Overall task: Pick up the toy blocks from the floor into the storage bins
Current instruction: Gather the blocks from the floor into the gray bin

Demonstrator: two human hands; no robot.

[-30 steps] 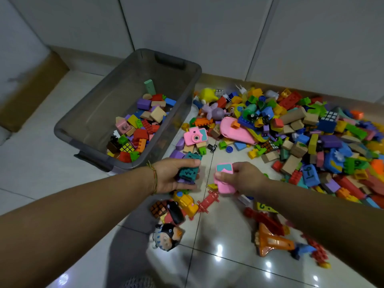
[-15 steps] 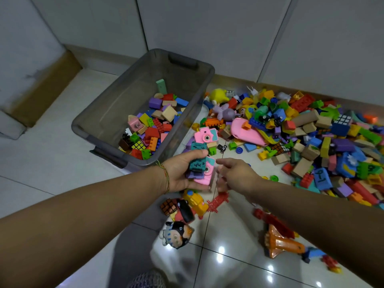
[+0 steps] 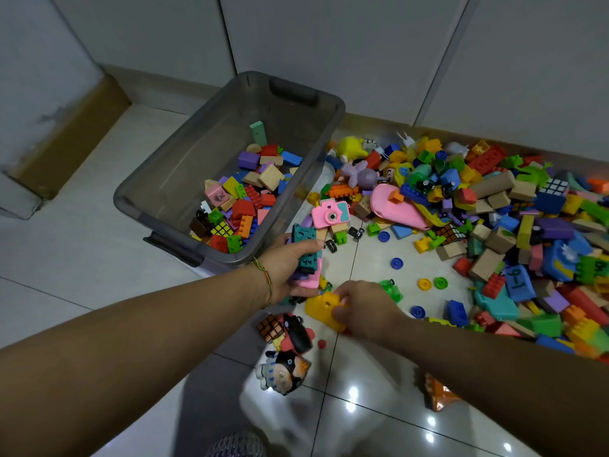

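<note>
Roughly early-stage, head view: storage bin [image 3: 197,153] far left holds one shallow layer; big block pile [image 3: 494,209] covers the floor [image 3: 82,258] right. Left hand [image 3: 283,268] curls round teal and pink blocks [image 3: 304,240] beside the bin; right hand [image 3: 362,308] pinches a yellow block [image 3: 321,306] near centre.

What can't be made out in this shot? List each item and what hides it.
All head view.
Yellow toy: right hand covers its right side; shape unclear.
Stack in the left hand: teal blocks and a pink piece show; palm hides the rest.
Orange toy: right forearm covers most.
Storage bin: lower blocks buried.
Floor pile: cut off by right edge.
</note>
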